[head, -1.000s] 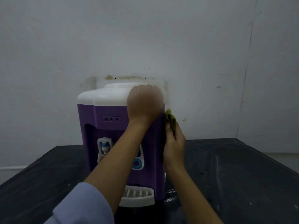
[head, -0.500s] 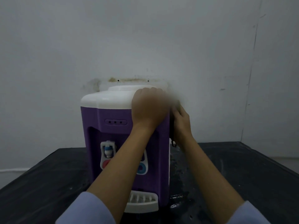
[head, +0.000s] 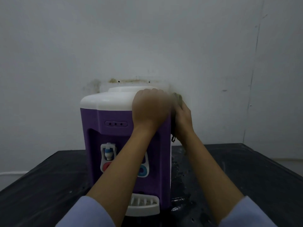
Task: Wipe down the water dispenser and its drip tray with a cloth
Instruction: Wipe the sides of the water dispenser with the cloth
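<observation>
A purple water dispenser (head: 114, 115) with a white top stands on a black table (head: 49, 177). Its white drip tray (head: 144, 205) juts out at the bottom front. My left hand (head: 150, 108) rests on the top right corner of the dispenser, fingers curled over the white edge. My right hand (head: 182, 118) is at the dispenser's right side near the top and holds a green cloth (head: 177, 98) against it. Most of the cloth is hidden behind my hands, with a dark bit hanging below the wrist.
A grey wall (head: 147, 38) with a stain stands right behind the dispenser. The table surface to the right of the dispenser looks wet (head: 180, 200). Two taps (head: 108, 153) sit on the dispenser's front.
My right hand with the cloth has moved up the right side of the dispenser, from mid-height to near the top. My left hand has stayed on the top corner.
</observation>
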